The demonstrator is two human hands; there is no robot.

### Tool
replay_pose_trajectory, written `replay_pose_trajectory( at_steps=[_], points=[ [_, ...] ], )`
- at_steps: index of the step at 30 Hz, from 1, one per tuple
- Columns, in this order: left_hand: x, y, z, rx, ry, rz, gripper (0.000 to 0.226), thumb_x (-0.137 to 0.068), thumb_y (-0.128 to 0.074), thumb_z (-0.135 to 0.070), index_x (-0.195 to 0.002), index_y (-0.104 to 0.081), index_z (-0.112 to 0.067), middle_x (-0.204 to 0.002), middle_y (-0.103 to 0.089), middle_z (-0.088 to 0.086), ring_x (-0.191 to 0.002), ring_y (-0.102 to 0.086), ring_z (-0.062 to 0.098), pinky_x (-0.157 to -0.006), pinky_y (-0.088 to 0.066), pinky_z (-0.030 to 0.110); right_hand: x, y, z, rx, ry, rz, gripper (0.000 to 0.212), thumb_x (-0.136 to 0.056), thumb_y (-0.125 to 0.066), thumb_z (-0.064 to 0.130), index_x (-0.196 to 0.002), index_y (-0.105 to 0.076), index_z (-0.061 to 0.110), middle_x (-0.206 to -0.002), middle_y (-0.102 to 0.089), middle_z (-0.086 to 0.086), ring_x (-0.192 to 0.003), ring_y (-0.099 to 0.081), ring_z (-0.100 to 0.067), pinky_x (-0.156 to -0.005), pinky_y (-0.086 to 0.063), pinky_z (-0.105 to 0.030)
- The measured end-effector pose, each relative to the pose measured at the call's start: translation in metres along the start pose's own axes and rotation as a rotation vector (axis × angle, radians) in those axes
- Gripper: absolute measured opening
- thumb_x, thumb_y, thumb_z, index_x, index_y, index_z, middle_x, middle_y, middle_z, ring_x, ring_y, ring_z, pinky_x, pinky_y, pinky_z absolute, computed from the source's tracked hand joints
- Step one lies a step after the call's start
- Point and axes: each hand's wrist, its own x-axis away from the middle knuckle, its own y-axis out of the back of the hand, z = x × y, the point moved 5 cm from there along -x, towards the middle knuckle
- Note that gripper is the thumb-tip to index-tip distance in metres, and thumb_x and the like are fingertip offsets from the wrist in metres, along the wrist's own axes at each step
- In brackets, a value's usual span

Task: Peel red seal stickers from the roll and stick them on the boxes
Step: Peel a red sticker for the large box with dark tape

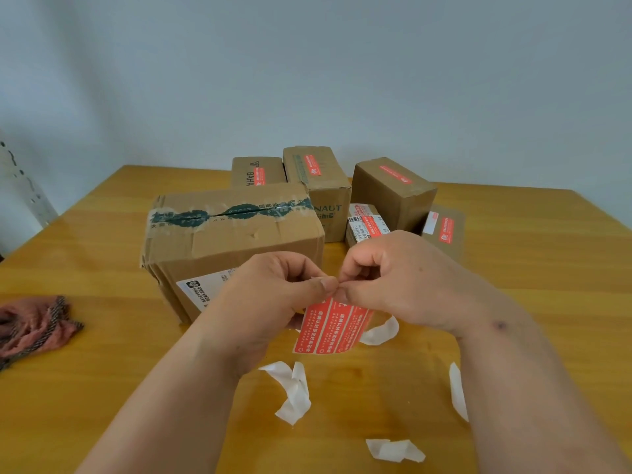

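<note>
Both my left hand (pixel 273 285) and right hand (pixel 393 278) pinch the red sticker strip's (pixel 333 328) top edge, its length hanging toward lower frame, untagged taped box (pixel 232 234) just behind.

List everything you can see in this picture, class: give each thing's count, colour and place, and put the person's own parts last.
large box: one, brown, green-printed tape on top, no red sticker showing, centre.
smaller boxes: five, brown, each with a red sticker, behind and right of the large box.
sticker strip: one, red with white print, held below both hands.
backing scraps: four, white, on the near table.
cloth: one, pink and dark, left edge.
table: one, yellow wood.
left hand: fingers pinching the strip's top.
right hand: fingers pinching the same spot.
</note>
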Motion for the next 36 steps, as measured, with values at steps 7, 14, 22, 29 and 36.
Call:
replay_pose_trajectory(
  at_steps=[7, 14, 22, 29, 36],
  points=[
    [-0.001, -0.001, 0.008, 0.071, 0.032, -0.041, 0.019, -0.088, -0.066, -0.018, -0.070, -0.068, -0.011, -0.072, -0.071, 0.010, -0.069, -0.067, 0.021, -0.070, -0.050, 0.036, 0.001, -0.003, 0.002, 0.078, 0.022, -0.032, 0.016, -0.084, -0.069, 0.034, -0.073, -0.068, 0.023, -0.073, -0.068, 0.009, -0.069, -0.063, -0.002, -0.053, -0.050, -0.019],
    [-0.001, -0.003, 0.013, 0.119, 0.058, -0.076, 0.017, -0.087, -0.065, -0.016, -0.071, -0.066, -0.009, -0.071, -0.070, 0.009, -0.070, -0.066, 0.021, -0.070, -0.050, 0.035, 0.001, -0.005, 0.005, 0.173, 0.031, -0.058, 0.018, -0.085, -0.067, 0.033, -0.070, -0.065, 0.023, -0.072, -0.066, 0.012, -0.070, -0.061, 0.001, -0.053, -0.047, -0.017],
    [-0.002, -0.002, 0.012, 0.155, 0.063, -0.055, 0.018, -0.088, -0.065, -0.019, -0.074, -0.067, -0.007, -0.071, -0.069, 0.010, -0.067, -0.064, 0.020, -0.068, -0.050, 0.034, 0.004, -0.002, 0.005, 0.099, 0.020, -0.089, 0.015, -0.084, -0.070, 0.035, -0.073, -0.068, 0.025, -0.070, -0.067, 0.010, -0.066, -0.061, 0.002, -0.051, -0.047, -0.014],
    [-0.001, -0.002, 0.010, 0.150, 0.033, -0.025, 0.034, -0.074, -0.069, -0.038, -0.081, -0.066, -0.004, -0.078, -0.073, 0.013, -0.073, -0.070, 0.024, -0.074, -0.054, 0.039, 0.004, 0.002, -0.005, 0.003, -0.070, 0.015, 0.016, -0.079, -0.073, 0.042, -0.085, -0.069, 0.028, -0.078, -0.070, 0.011, -0.073, -0.066, 0.002, -0.059, -0.055, -0.017],
    [-0.001, -0.004, 0.010, 0.120, 0.025, -0.061, 0.025, -0.084, -0.066, -0.030, -0.079, -0.068, -0.005, -0.076, -0.073, 0.013, -0.072, -0.069, 0.023, -0.075, -0.057, 0.040, 0.004, -0.003, -0.002, 0.080, -0.031, 0.003, 0.023, -0.085, -0.067, 0.039, -0.069, -0.063, 0.023, -0.073, -0.067, 0.007, -0.066, -0.064, -0.002, -0.052, -0.050, -0.017]
  ],
)
